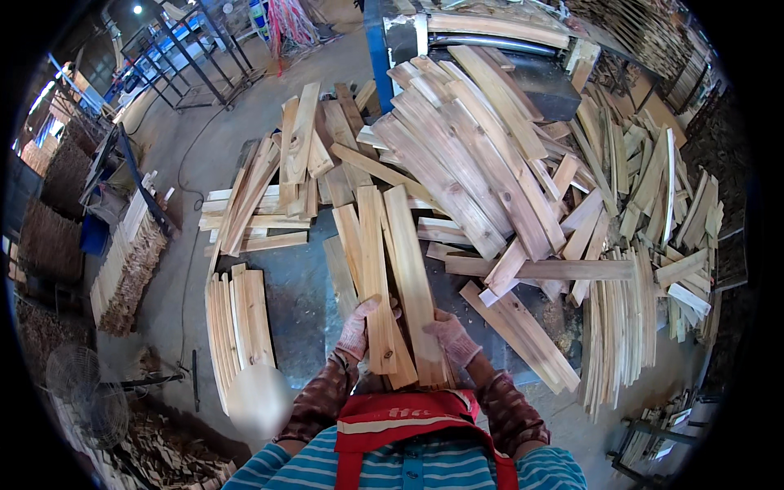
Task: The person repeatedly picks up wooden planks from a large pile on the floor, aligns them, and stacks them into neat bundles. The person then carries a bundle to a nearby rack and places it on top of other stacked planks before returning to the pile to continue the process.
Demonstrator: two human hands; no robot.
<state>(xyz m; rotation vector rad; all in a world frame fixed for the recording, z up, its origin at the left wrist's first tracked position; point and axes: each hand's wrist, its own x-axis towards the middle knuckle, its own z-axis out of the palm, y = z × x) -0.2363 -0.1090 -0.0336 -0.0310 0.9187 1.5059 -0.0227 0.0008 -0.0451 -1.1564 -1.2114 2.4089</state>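
Note:
My left hand [354, 333], in a pale pinkish work glove, is closed on the left edge of a long wooden board [376, 278], its thumb lying on top. Opposite it, my gloved right hand [456, 337] grips the outer edge of another wooden board [413, 273]. Both planks point away from my body, side by side, with a narrow gap between them at the middle. More boards lie beneath and beside them, including a narrow one [349, 237] at the left. The undersides of my fingers are mostly hidden by the wood.
A large heap of boards [465, 155] covers the grey metal table [298, 302] at the far right. Stacked strips stand at the left [241, 318] and right [625, 327] edges. One plank [523, 335] lies slantwise near my right hand. A fan [86, 392] stands at lower left.

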